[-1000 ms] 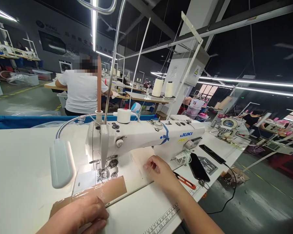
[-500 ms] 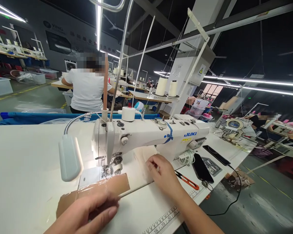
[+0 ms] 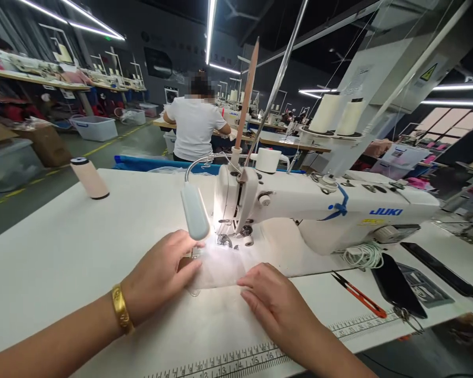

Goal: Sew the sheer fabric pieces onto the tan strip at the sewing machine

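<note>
A thin, pale piece of fabric (image 3: pixel 220 269) lies on the sewing machine bed, its far edge at the lit presser foot (image 3: pixel 224 241). My left hand (image 3: pixel 161 273), with a gold bangle on the wrist, is at the fabric's left side. Its thumb and forefinger are apart, and the other fingers are partly hidden. At the fabric's right front corner, my right hand (image 3: pixel 274 302) has thumb and forefinger closed on the edge. The white sewing machine (image 3: pixel 319 205) stands just beyond both hands, its grey lamp (image 3: pixel 195 210) shining on the needle area.
Orange-handled thread snips (image 3: pixel 360 298), a phone (image 3: pixel 400 286) and a coiled pale cable (image 3: pixel 364 255) lie at the right. A thread cone (image 3: pixel 90 178) stands far left. A ruler strip (image 3: pixel 236 362) runs along the front edge. A co-worker (image 3: pixel 197 123) sits ahead.
My view has swung left. My left hand has moved up to the needle area, and my right hand has brought the pale fabric from the right to the presser foot, over the brown sheet's place.
</note>
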A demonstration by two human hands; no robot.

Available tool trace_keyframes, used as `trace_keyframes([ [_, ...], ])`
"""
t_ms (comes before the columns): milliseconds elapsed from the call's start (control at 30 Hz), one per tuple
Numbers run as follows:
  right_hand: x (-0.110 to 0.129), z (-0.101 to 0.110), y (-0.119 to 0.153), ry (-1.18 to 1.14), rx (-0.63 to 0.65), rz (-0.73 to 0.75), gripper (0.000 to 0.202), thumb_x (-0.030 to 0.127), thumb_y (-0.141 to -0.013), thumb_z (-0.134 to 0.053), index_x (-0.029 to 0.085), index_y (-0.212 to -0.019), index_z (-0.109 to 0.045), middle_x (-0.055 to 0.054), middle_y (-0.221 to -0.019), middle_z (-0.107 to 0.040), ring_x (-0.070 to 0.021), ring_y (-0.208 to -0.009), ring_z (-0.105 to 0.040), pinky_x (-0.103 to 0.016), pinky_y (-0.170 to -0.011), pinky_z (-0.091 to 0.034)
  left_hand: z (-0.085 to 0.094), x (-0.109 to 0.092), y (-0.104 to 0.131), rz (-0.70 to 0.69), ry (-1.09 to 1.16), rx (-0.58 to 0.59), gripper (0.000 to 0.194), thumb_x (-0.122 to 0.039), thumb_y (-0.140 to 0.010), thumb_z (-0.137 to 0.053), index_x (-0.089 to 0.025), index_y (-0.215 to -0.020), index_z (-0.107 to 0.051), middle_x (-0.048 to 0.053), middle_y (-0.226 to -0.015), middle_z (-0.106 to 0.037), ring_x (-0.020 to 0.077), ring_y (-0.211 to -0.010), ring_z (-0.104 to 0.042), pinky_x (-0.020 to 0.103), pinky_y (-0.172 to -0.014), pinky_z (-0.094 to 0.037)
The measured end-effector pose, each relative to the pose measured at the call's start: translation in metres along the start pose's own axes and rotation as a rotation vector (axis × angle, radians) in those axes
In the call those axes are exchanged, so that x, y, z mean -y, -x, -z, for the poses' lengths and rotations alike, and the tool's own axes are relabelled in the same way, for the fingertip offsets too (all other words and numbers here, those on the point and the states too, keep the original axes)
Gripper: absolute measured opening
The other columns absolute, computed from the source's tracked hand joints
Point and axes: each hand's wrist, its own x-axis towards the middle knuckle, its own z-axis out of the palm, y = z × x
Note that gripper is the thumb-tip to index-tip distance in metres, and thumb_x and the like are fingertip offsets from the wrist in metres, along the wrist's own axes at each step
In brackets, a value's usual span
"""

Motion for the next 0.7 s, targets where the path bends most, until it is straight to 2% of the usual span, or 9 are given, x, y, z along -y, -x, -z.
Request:
trace_keyframes([
  [67,0.001,-0.01,0.001,0.069,0.02,0.03,0.026,0.015,-0.104,-0.058,0.025,-0.127,-0.065,-0.008,-0.111,-0.066,-0.0255,-0.101,-0.062,-0.04,-0.088,-0.055,-0.003,-0.001,0.005,-0.134,-0.012,0.046,0.021,-0.04,-0.099,-0.053,-0.025,-0.101,-0.067,0.004,-0.097,-0.068,0.0263,-0.091,-0.06,0.038,-0.079,-0.047],
  [133,-0.001,-0.016,0.001,0.148,0.024,0.023,0.034,0.012,-0.1,-0.062,0.024,-0.132,-0.064,-0.01,-0.113,-0.065,-0.0274,-0.102,-0.061,-0.043,-0.087,-0.056,-0.008,-0.001,0.007,-0.17,-0.005,0.12,0.015,-0.038,-0.097,-0.059,-0.024,-0.098,-0.067,0.004,-0.1,-0.068,0.026,-0.093,-0.059,0.038,-0.081,-0.047],
  [233,-0.012,-0.013,0.001,0.169,0.036,-0.023,0.024,0.012,-0.102,-0.057,0.023,-0.119,-0.069,-0.007,-0.102,-0.067,-0.026,-0.095,-0.063,-0.04,-0.082,-0.057,-0.014,0.003,0.009,-0.128,0.005,0.16,0.013,-0.036,-0.094,-0.066,-0.024,-0.099,-0.066,0.004,-0.106,-0.067,0.0269,-0.097,-0.059,0.038,-0.083,-0.049],
  [300,-0.025,0.002,-0.001,0.123,0.01,-0.088,0.02,0.016,-0.104,-0.054,0.024,-0.108,-0.072,-0.006,-0.097,-0.068,-0.0239,-0.091,-0.066,-0.037,-0.081,-0.056,-0.015,0.007,0.01,-0.109,0.018,0.184,0.011,-0.034,-0.094,-0.065,-0.024,-0.1,-0.065,0.004,-0.108,-0.066,0.0271,-0.1,-0.058,0.039,-0.085,-0.049],
  [400,-0.05,0.039,-0.002,0.185,-0.178,-0.182,0.018,0.026,-0.104,-0.055,0.024,-0.105,-0.072,-0.007,-0.098,-0.07,-0.0251,-0.09,-0.068,-0.037,-0.08,-0.056,-0.013,0.01,0.012,-0.122,0.033,0.208,0.009,-0.031,-0.094,-0.064,-0.025,-0.101,-0.065,0.003,-0.11,-0.066,0.0272,-0.101,-0.058,0.039,-0.086,-0.05],
  [467,-0.066,0.062,-0.002,0.395,-0.361,-0.216,0.021,0.028,-0.103,-0.053,0.022,-0.105,-0.073,-0.011,-0.101,-0.07,-0.0298,-0.092,-0.067,-0.044,-0.082,-0.055,-0.013,0.01,0.014,-0.14,0.046,0.191,0.007,-0.03,-0.094,-0.065,-0.025,-0.099,-0.065,0.003,-0.111,-0.066,0.0267,-0.101,-0.059,0.037,-0.085,-0.051],
  [567,-0.068,0.073,0.0,0.742,-0.508,-0.179,0.025,0.027,-0.1,-0.053,0.02,-0.113,-0.073,-0.018,-0.108,-0.07,-0.0382,-0.101,-0.062,-0.057,-0.088,-0.052,-0.015,0.008,0.015,-0.167,0.063,0.19,0.008,-0.027,-0.097,-0.061,-0.024,-0.09,-0.064,0.003,-0.109,-0.067,0.0249,-0.098,-0.06,0.035,-0.083,-0.051],
  [633,-0.052,0.059,0.0,0.678,-0.444,-0.04,0.024,0.025,-0.103,-0.054,0.022,-0.118,-0.072,-0.016,-0.109,-0.069,-0.0359,-0.101,-0.062,-0.055,-0.09,-0.052,-0.015,0.007,0.014,-0.173,0.069,0.182,0.018,-0.027,-0.1,-0.055,-0.023,-0.084,-0.061,0.004,-0.106,-0.067,0.0242,-0.096,-0.06,0.035,-0.082,-0.052],
  [700,-0.028,0.034,-0.001,0.411,-0.202,0.092,0.026,0.018,-0.106,-0.051,0.026,-0.125,-0.068,-0.012,-0.109,-0.069,-0.0289,-0.1,-0.064,-0.044,-0.086,-0.056,-0.014,0.005,0.012,-0.162,0.071,0.18,0.024,-0.031,-0.101,-0.052,-0.022,-0.08,-0.058,0.004,-0.102,-0.067,0.0242,-0.094,-0.061,0.036,-0.08,-0.051],
])
